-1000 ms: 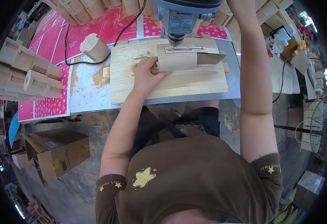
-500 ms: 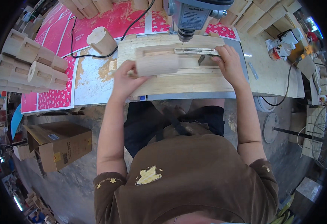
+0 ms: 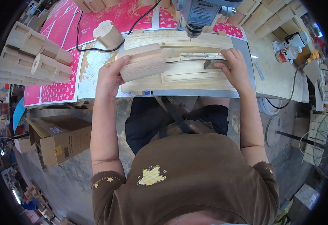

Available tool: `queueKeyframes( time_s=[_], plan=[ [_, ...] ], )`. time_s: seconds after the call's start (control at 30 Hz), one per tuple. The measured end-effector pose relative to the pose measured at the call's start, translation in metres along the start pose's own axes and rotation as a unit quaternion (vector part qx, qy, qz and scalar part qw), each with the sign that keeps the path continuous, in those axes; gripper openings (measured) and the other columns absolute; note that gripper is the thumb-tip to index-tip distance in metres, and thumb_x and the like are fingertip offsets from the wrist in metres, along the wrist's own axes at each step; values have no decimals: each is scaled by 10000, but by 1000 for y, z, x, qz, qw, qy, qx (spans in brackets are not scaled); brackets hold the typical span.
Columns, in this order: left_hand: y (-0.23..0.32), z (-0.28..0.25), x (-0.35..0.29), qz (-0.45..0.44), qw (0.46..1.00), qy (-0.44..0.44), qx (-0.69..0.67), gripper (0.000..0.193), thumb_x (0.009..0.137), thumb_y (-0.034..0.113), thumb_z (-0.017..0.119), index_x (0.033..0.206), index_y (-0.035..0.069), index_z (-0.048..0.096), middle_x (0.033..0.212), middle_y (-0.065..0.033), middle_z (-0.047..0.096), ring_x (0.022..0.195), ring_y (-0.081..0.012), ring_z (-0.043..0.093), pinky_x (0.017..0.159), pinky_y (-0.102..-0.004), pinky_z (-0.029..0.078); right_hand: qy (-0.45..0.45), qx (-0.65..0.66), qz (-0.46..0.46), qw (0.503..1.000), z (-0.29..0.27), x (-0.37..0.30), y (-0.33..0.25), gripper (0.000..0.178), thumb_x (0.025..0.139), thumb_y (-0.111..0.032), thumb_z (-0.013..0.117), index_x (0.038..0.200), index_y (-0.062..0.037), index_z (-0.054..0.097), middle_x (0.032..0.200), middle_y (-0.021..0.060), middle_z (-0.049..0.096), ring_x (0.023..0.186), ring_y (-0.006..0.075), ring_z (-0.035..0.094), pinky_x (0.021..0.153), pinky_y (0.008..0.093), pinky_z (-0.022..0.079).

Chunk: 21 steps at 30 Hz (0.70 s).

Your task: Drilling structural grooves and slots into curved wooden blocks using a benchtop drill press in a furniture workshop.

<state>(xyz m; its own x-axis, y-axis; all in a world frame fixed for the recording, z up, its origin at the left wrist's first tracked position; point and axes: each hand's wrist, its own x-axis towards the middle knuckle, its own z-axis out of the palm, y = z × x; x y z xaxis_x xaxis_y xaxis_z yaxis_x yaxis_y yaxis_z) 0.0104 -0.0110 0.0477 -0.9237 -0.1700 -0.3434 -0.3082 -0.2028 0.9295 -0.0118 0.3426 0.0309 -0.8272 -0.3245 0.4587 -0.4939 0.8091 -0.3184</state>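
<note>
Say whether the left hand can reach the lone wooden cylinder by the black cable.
Probably not while the left hand holds a wooden piece; once emptied, likely yes, the low black cable before the wooden cylinder hardly blocking it.

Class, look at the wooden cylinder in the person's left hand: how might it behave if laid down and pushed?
The wooden cylinder would probably roll if pushed sideways, since its visible side is rounded. It is likely stiff: it looks straight, though the left hand grips only one end. Its bare, matt grain suggests it may not be very slippery.
</note>
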Motion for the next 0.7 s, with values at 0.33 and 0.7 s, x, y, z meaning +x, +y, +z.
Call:
queueKeyframes(
  time_s=[0.33,0.7],
  plan=[
    [-25,42,11,-55,997,-54,-5,419,773,307,716,911,-71,600,750,-88,629,566,-108,571,509,-234,427,23,-10,-3,1000,1,-2,3,315,681,-168,728,943,-62,590,863,77,565,821,289,518,738,388,427],
    [-38,70,34,-132,976,-170,-37,432,833,398,660,856,-28,599,663,-26,566,506,-82,460,512,-216,385,20,-17,-27,999,9,5,-12,339,661,-136,724,962,-72,580,860,78,564,845,288,527,747,389,428]
  ],
)
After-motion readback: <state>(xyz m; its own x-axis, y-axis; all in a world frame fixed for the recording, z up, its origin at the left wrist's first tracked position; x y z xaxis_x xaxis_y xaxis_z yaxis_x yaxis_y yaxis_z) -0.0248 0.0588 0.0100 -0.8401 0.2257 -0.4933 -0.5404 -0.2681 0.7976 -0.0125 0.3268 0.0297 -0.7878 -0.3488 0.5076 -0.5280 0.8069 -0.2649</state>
